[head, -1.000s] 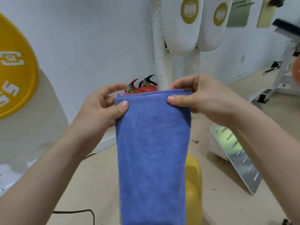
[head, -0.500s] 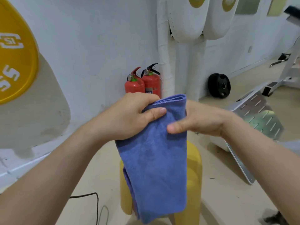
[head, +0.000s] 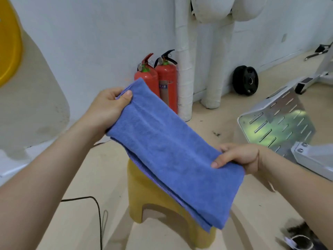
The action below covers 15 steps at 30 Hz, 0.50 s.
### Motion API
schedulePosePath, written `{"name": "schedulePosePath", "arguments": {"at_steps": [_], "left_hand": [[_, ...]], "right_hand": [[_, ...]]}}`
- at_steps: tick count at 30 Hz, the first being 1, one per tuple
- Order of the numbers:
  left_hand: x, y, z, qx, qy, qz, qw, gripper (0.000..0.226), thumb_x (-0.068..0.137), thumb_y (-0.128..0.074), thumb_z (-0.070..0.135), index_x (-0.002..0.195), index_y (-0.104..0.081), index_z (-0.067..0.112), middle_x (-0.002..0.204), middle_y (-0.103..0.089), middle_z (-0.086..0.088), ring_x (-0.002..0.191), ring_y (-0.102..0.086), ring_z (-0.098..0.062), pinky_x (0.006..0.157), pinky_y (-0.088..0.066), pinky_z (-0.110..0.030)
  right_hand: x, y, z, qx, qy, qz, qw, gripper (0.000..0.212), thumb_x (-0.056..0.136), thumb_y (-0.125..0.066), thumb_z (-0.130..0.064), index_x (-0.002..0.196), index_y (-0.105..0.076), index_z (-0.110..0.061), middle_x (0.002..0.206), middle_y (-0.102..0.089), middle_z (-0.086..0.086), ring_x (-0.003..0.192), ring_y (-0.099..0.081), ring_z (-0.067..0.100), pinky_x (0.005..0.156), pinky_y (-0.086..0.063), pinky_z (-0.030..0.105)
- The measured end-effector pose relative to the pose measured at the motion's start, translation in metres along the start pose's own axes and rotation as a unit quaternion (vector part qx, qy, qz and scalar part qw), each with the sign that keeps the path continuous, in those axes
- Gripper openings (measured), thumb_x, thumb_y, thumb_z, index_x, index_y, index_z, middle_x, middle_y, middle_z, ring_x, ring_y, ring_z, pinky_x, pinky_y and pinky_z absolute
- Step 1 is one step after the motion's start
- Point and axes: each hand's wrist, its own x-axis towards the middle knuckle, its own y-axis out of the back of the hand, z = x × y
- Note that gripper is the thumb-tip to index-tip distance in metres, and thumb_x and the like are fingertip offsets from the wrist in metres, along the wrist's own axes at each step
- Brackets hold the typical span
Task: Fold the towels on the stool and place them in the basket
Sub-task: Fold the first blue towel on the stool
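We hold our left hand up and forward, thumb on top and fingers curled beneath, pinching one end of the towel. Our right hand sits lower and nearer, thumb on top, gripping toward the other end. Both forearms are bare.

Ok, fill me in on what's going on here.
A person holds a blue towel, folded into a long strip, in the air above a yellow stool. The left hand grips its far end, and the right hand pinches its edge toward the near end. The final fold is not yet done, and no basket plainly shows.
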Motion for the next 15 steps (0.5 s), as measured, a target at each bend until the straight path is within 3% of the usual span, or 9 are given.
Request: {"name": "schedulePosePath", "arguments": {"at_steps": [2,4,8,10,13,15], "left_hand": [[0.006,0.002,-0.050,0.043,0.055,0.004,0.998,0.025,0.099,-0.049,0.027,0.082,-0.064,0.016,0.075,-0.064,0.000,0.065,-0.060,-0.011,0.062,-0.048,-0.024],[0.002,-0.003,-0.099,0.077,0.117,-0.007,0.990,0.026,0.099,-0.049,0.028,0.081,-0.063,0.015,0.078,-0.065,-0.004,0.075,-0.059,-0.020,0.069,-0.046,-0.033],[-0.008,-0.022,-0.150,0.098,0.201,-0.023,0.974,0.027,0.097,-0.051,0.031,0.080,-0.061,0.013,0.077,-0.062,-0.006,0.074,-0.055,-0.024,0.064,-0.041,-0.032],[-0.005,-0.028,-0.154,0.102,0.220,-0.022,0.970,0.030,0.094,-0.055,0.038,0.087,-0.064,0.010,0.083,-0.066,-0.004,0.076,-0.060,-0.024,0.065,-0.044,-0.031],[-0.005,-0.035,-0.157,0.023,0.272,-0.091,0.958,0.047,0.083,-0.065,0.053,0.110,-0.060,0.015,0.102,-0.070,-0.002,0.089,-0.068,-0.020,0.075,-0.054,-0.033],[-0.005,-0.036,-0.160,-0.001,0.316,-0.121,0.941,0.069,0.071,-0.070,0.063,0.121,-0.048,0.021,0.112,-0.066,0.001,0.098,-0.067,-0.020,0.083,-0.054,-0.037]], "right_hand": [[-0.001,0.019,0.015,0.025,-0.010,0.082,0.996,0.050,0.052,-0.091,-0.027,0.095,-0.074,-0.008,0.094,-0.071,0.011,0.076,-0.071,0.019,0.071,-0.058,0.030],[0.006,0.031,0.027,0.039,-0.033,0.183,0.982,0.035,0.071,-0.080,-0.024,0.102,-0.072,-0.010,0.096,-0.070,0.010,0.074,-0.069,0.017,0.077,-0.057,0.032],[0.030,0.036,0.030,0.040,-0.010,0.350,0.936,0.017,0.095,-0.055,-0.020,0.106,-0.065,-0.012,0.088,-0.065,0.007,0.071,-0.064,0.017,0.063,-0.056,0.028],[0.045,0.032,0.027,-0.056,0.002,0.429,0.901,0.018,0.097,-0.049,-0.019,0.101,-0.063,-0.010,0.088,-0.066,0.008,0.074,-0.064,0.022,0.060,-0.054,0.028],[0.063,0.029,0.033,-0.270,0.004,0.507,0.818,0.021,0.096,-0.043,-0.025,0.095,-0.053,-0.007,0.085,-0.060,0.009,0.076,-0.056,0.027,0.063,-0.043,0.034],[0.068,0.030,0.038,-0.304,-0.005,0.514,0.802,0.021,0.098,-0.039,-0.029,0.095,-0.046,-0.009,0.082,-0.053,0.005,0.077,-0.051,0.026,0.064,-0.035,0.034]]}}
